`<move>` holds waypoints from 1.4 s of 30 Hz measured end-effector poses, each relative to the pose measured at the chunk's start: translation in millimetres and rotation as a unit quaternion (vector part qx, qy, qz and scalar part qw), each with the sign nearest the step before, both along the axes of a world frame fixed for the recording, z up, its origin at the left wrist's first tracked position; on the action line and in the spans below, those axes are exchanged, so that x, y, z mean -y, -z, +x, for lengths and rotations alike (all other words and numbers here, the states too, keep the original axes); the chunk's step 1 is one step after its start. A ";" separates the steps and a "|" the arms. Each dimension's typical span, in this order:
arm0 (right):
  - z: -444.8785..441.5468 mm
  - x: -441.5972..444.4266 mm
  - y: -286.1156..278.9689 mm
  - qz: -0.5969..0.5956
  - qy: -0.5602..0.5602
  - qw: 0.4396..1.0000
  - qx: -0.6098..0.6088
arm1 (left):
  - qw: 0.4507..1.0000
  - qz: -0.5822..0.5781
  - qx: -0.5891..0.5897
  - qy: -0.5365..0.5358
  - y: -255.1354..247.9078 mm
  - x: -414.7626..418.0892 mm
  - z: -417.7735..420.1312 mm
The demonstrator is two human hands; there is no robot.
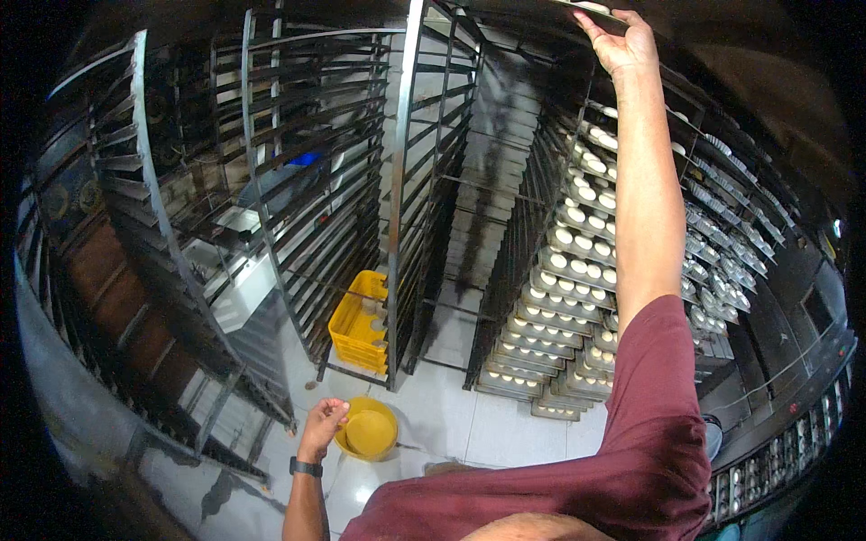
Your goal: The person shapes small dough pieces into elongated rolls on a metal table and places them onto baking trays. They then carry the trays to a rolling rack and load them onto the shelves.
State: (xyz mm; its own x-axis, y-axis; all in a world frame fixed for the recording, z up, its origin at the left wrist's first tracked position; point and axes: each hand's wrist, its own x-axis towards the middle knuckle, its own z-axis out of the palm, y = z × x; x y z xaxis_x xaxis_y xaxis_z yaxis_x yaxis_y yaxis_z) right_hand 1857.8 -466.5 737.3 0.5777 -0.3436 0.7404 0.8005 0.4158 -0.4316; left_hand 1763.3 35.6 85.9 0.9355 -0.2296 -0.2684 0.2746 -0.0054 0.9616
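My right hand (626,47) is raised high at the top of the view, its fingers on the edge of a tray (595,9) that carries pale round dough pieces; most of that tray is cut off by the picture's edge. Below it and beside my forearm stands a rack of trays filled with pale dough balls (583,241). My left hand (326,418) hangs low with curled fingers and no object visible in it. A yellow round tub (369,433) stands on the floor just beyond that hand.
Metal racks (399,203) with bare rails stand in front and to the left. A yellow plastic crate (358,324) sits at the foot of one. At right are trays of fluted metal moulds (717,250). A white counter (237,291) shows behind the left racks, and a loaded rack (778,453) at lower right.
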 end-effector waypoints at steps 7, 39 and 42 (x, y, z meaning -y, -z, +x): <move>47.0 5.4 -38.6 0.119 -0.044 0.992 -0.008 | 0.999 -0.003 -0.017 -0.031 7.0 19.8 44.9; 228.1 65.3 29.9 -0.505 0.704 0.421 -0.267 | 0.990 0.119 0.045 -0.059 67.0 139.2 88.3; 207.4 52.5 30.2 -0.511 0.685 0.428 -0.293 | 0.989 0.134 0.045 -0.047 72.1 128.1 76.1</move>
